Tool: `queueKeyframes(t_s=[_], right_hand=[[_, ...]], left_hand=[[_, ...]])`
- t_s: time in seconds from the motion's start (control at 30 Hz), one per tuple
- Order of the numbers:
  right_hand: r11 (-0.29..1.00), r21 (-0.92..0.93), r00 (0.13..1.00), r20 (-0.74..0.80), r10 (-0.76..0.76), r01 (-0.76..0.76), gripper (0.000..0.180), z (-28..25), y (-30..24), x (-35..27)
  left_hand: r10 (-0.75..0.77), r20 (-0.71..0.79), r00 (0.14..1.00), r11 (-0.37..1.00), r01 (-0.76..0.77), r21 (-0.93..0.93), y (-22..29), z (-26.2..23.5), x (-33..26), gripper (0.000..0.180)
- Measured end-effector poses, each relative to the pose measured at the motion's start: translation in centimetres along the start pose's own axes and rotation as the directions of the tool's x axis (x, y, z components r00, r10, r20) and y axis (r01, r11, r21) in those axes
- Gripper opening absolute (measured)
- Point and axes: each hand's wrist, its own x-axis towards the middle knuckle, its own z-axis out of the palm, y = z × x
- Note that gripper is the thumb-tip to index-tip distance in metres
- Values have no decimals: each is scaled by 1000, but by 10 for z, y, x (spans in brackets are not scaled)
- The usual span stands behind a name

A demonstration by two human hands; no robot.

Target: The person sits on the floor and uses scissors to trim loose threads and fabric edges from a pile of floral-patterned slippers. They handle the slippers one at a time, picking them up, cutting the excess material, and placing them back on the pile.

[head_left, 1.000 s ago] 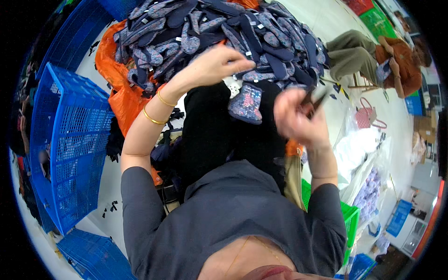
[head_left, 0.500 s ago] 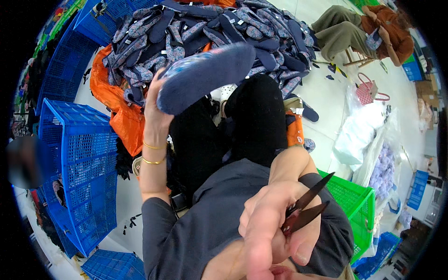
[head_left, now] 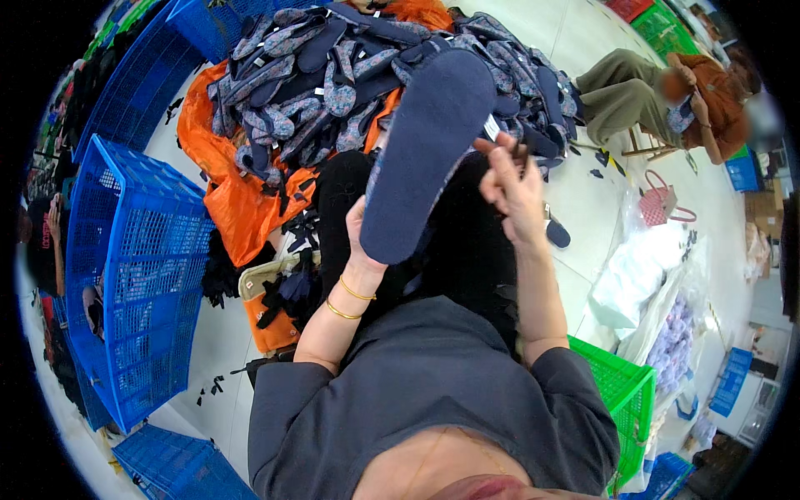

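Insole: I am holding a dark blue, sole-shaped felt insole point(head_left: 425, 154) upright in front of me, over my lap, toe end pointing up and away toward the heap.
Left hand: my left hand point(head_left: 360, 237) is gripping the heel end from behind, fingers curling around the lower edge and pressing on it; two gold bangles point(head_left: 350, 300) are sitting on that wrist.
Right hand: my right hand point(head_left: 510, 179) is hovering just beside the insole's right edge, near the toe half, fingers bunching together around what seem to be the dark handles of small scissors point(head_left: 518, 152); they are too hidden to be sure.
Handling: I am judging the piece as light, thin and soft yet stiff enough to stand unsupported; it is probably bending easily, not fragile, and its fuzzy face is giving good friction.
Hold point: the heel edge is looking like the safest grip, leaving the rim free.
Heap: a pile of similar patterned insoles point(head_left: 350, 75) is lying beyond my knees on an orange sheet point(head_left: 229, 200).
Surroundings: blue plastic crates point(head_left: 133, 267) are standing on my left, a green crate point(head_left: 621, 392) on my right, and another seated person point(head_left: 667, 96) is working well apart.
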Motion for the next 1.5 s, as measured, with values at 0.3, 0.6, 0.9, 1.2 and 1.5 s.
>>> queueKeyframes(t_s=[0.3, 0.6, 0.9, 1.2, 1.5], right_hand=[[964, -206, 973, 193, -127, 166, 36, -7, 28, -2], [868, -426, 934, 338, -111, 257, 35, 5, 47, -37], [947, -309, 904, 424, 57, 85, 40, -22, 48, -7], [801, -350, 840, 442, -316, 485, 31, -16, 43, -10], [845, -349, 846, 493, -201, 404, 35, -17, 26, -1]], left_hand=[[170, 59, 984, 477, -135, 869, 2, 10, 15, 48], [-10, -163, 987, 804, 105, 585, 1, -11, 19, 32], [91, -130, 987, 811, 2, 585, 3, 2, 10, 34], [13, -199, 980, 855, 93, 510, -12, 19, 3, 32], [-27, -223, 975, 810, 152, 567, -5, 14, 1, 32]])
